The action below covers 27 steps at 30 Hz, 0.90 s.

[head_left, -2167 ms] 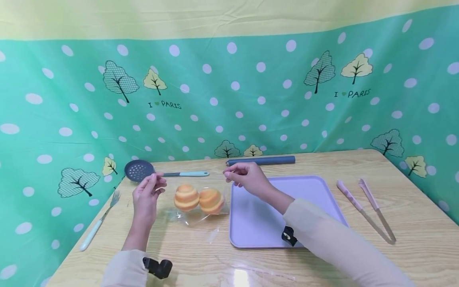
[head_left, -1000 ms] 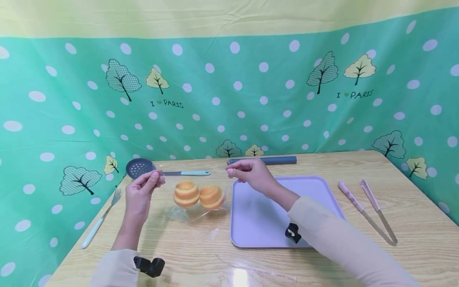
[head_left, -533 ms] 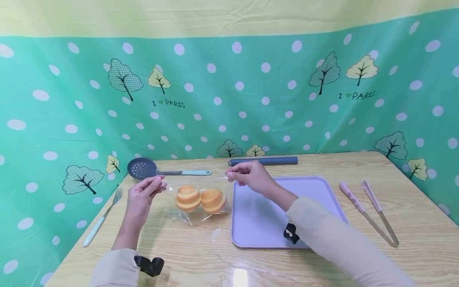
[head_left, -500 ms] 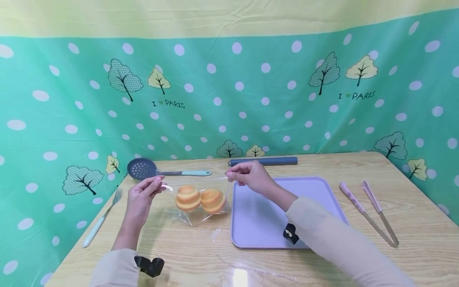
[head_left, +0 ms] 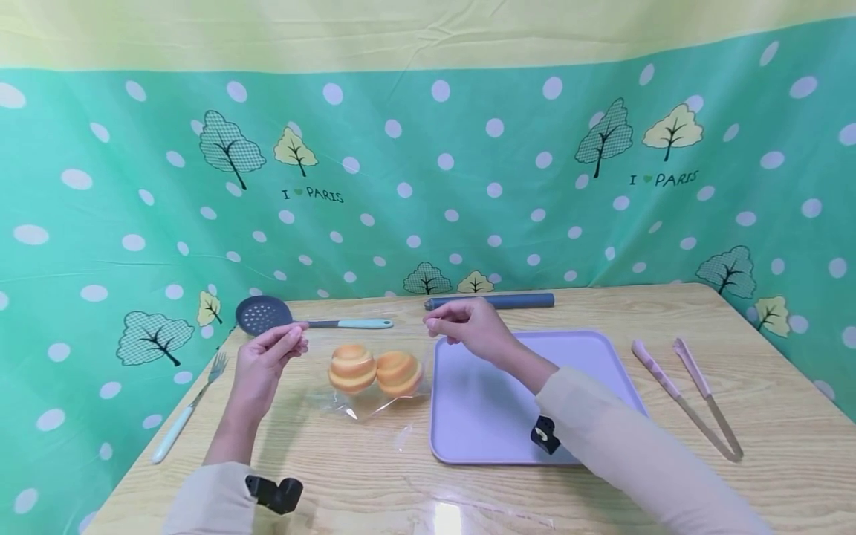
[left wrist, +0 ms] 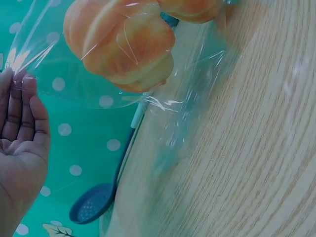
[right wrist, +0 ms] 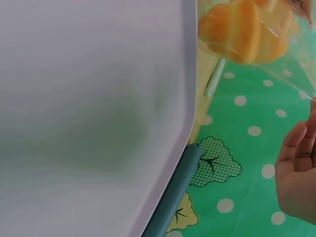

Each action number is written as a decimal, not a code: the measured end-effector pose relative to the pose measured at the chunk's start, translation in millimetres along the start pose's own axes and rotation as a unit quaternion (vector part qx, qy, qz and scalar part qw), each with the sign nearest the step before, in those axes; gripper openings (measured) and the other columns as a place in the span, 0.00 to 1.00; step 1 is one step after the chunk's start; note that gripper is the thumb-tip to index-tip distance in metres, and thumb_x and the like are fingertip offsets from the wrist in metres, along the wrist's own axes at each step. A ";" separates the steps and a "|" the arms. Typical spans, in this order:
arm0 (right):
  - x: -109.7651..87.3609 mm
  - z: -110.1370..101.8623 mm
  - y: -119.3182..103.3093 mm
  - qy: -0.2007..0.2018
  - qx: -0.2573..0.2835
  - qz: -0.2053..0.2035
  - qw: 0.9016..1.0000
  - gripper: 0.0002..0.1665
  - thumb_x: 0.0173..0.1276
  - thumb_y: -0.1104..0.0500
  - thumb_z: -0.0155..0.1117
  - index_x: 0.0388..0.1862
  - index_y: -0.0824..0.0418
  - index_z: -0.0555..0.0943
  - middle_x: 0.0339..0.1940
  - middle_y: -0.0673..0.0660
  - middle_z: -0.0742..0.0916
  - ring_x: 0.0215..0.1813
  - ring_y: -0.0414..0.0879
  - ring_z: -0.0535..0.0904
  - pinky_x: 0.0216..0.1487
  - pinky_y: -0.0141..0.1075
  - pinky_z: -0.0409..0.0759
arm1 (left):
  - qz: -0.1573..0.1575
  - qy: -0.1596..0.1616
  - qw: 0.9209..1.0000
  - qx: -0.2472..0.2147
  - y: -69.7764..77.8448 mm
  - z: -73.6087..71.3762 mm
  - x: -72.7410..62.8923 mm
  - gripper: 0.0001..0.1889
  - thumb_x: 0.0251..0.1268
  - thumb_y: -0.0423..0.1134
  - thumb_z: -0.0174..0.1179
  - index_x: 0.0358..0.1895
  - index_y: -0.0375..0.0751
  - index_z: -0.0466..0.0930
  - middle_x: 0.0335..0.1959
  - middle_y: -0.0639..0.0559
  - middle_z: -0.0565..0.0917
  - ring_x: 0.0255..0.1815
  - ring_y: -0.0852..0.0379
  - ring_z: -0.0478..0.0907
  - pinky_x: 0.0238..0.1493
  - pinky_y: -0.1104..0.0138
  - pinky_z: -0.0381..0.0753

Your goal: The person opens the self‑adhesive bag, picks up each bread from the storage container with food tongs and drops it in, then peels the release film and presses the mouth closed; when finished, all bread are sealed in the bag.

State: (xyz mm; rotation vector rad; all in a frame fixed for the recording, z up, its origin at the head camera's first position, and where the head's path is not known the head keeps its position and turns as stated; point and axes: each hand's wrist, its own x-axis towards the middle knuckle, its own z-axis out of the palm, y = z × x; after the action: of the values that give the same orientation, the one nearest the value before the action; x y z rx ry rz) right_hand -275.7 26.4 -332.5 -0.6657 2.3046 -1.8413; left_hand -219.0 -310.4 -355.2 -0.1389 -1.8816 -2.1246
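Two golden bread rolls [head_left: 352, 369] lie side by side inside a clear plastic bag [left wrist: 54, 94]. My left hand [head_left: 264, 368] pinches one upper corner of the bag between thumb and fingers. The opposite upper corner is pinched by my right hand [head_left: 471, 331], over the back left of the lilac tray [head_left: 521, 401]. Between the hands the bag hangs above the table, its lower edge crinkled and shiny. In the left wrist view the film stretches from the fingertips across the rolls; the right wrist view shows it drawn to the right fingertips.
A slotted skimmer [head_left: 264, 316] lies at the back left, and a fork [head_left: 190, 409] at the left edge. A dark blue rolling pin [head_left: 491, 300] rests along the back edge. Pink-handled tongs [head_left: 695, 401] lie right of the tray. A clear strip [head_left: 495, 510] lies near the front.
Both hands keep their pinch on the bag. The bag and rolls have swayed slightly, dipping and rising between the hands. The left hand has shifted a little to the left.
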 end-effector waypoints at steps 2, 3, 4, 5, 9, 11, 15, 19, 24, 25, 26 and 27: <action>-0.2 0.0 -0.4 0.000 0.000 -0.003 1.000 0.12 0.72 0.60 0.69 0.49 0.65 0.88 0.35 0.55 0.90 0.34 0.43 0.83 0.45 0.44 0.87 | 0.003 -0.002 1.000 0.006 1.0 -0.9 0.2 0.09 0.75 0.32 0.60 0.42 0.46 0.90 0.32 0.54 0.88 0.35 0.63 0.84 0.43 0.74 0.84; -0.2 0.0 -0.5 0.000 0.000 -0.004 1.000 0.12 0.72 0.59 0.69 0.49 0.65 0.88 0.35 0.54 0.90 0.34 0.43 0.83 0.45 0.45 0.87 | 0.004 -0.004 1.000 0.008 1.4 -1.4 0.2 0.09 0.75 0.32 0.60 0.43 0.46 0.90 0.32 0.54 0.88 0.35 0.63 0.84 0.44 0.74 0.84; -0.2 0.0 -0.3 0.001 0.001 -0.005 1.000 0.13 0.72 0.60 0.69 0.50 0.65 0.88 0.36 0.55 0.90 0.34 0.43 0.83 0.46 0.47 0.86 | 0.005 -0.007 1.000 0.008 1.9 -1.9 0.1 0.09 0.75 0.32 0.60 0.43 0.46 0.90 0.32 0.54 0.88 0.36 0.63 0.84 0.44 0.74 0.84; -0.1 0.1 -0.1 0.001 0.001 -0.007 1.000 0.13 0.72 0.59 0.69 0.51 0.66 0.87 0.36 0.55 0.91 0.34 0.43 0.83 0.46 0.49 0.86 | 0.006 -0.012 1.000 0.007 2.4 -2.6 -0.1 0.09 0.75 0.32 0.60 0.44 0.45 0.90 0.33 0.54 0.88 0.36 0.63 0.84 0.44 0.74 0.84; -0.1 -0.4 2.1 0.000 0.002 -0.014 1.000 0.14 0.72 0.59 0.68 0.53 0.64 0.87 0.37 0.54 0.91 0.32 0.43 0.81 0.45 0.49 0.86 | 0.015 -0.034 0.999 -0.003 2.9 -4.9 -0.5 0.12 0.76 0.29 0.57 0.45 0.45 0.90 0.33 0.54 0.88 0.36 0.63 0.84 0.45 0.73 0.84; -0.2 -1.0 3.1 -0.003 0.006 -0.017 1.000 0.15 0.72 0.59 0.68 0.55 0.63 0.87 0.37 0.55 0.91 0.31 0.43 0.79 0.42 0.43 0.85 | 0.021 -0.046 0.999 -0.010 2.8 -6.0 -0.1 0.13 0.76 0.27 0.55 0.45 0.44 0.90 0.34 0.54 0.88 0.37 0.63 0.84 0.46 0.73 0.84; -0.1 -2.4 5.7 -0.012 0.021 -0.022 0.999 0.16 0.72 0.61 0.68 0.57 0.62 0.86 0.39 0.60 0.91 0.30 0.43 0.78 0.38 0.34 0.82 | 0.030 -0.074 0.997 -0.019 2.0 -8.3 1.2 0.15 0.77 0.25 0.53 0.47 0.43 0.89 0.36 0.55 0.88 0.39 0.63 0.85 0.49 0.73 0.83; 0.1 -3.3 7.6 -0.018 0.026 -0.027 0.999 0.16 0.72 0.63 0.67 0.57 0.64 0.86 0.41 0.64 0.90 0.30 0.43 0.77 0.37 0.31 0.80 | 0.040 -0.097 0.994 -0.022 0.3 -10.7 2.6 0.17 0.77 0.24 0.51 0.47 0.44 0.89 0.37 0.55 0.88 0.40 0.63 0.85 0.49 0.73 0.83; -0.3 -3.4 8.0 -0.018 0.032 -0.032 0.999 0.14 0.72 0.66 0.66 0.55 0.65 0.86 0.41 0.61 0.91 0.29 0.42 0.77 0.36 0.32 0.80 | 0.059 -0.111 0.992 -0.023 -1.0 -12.1 2.8 0.18 0.77 0.22 0.49 0.44 0.43 0.89 0.37 0.54 0.89 0.41 0.62 0.85 0.49 0.73 0.83; -0.4 -3.2 8.2 -0.019 0.032 -0.033 0.999 0.14 0.72 0.67 0.66 0.55 0.65 0.86 0.42 0.63 0.91 0.29 0.41 0.77 0.35 0.31 0.79 | 0.062 -0.111 0.992 -0.021 -1.1 -12.2 2.7 0.18 0.77 0.21 0.49 0.43 0.42 0.89 0.37 0.53 0.89 0.41 0.62 0.85 0.49 0.73 0.83; -0.5 -3.0 8.3 -0.019 0.031 -0.036 0.999 0.14 0.72 0.68 0.65 0.54 0.66 0.86 0.43 0.63 0.91 0.28 0.41 0.77 0.35 0.30 0.79 | 0.064 -0.108 0.992 -0.015 -1.0 -12.3 2.5 0.18 0.77 0.22 0.49 0.42 0.42 0.89 0.37 0.53 0.89 0.41 0.62 0.85 0.49 0.73 0.83; -0.5 -2.7 8.5 -0.019 0.029 -0.038 0.999 0.13 0.72 0.69 0.64 0.54 0.66 0.86 0.45 0.64 0.90 0.28 0.41 0.76 0.35 0.30 0.79 | 0.066 -0.105 0.992 -0.009 -0.7 -12.1 2.2 0.18 0.77 0.22 0.49 0.41 0.41 0.89 0.36 0.54 0.89 0.40 0.62 0.85 0.50 0.73 0.83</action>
State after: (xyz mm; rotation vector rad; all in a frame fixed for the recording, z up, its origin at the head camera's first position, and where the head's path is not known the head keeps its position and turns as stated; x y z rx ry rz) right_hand -278.4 30.4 -340.0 -0.7833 2.2232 -1.9020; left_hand -219.9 -322.6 -357.0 -0.4939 -1.9075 -2.1069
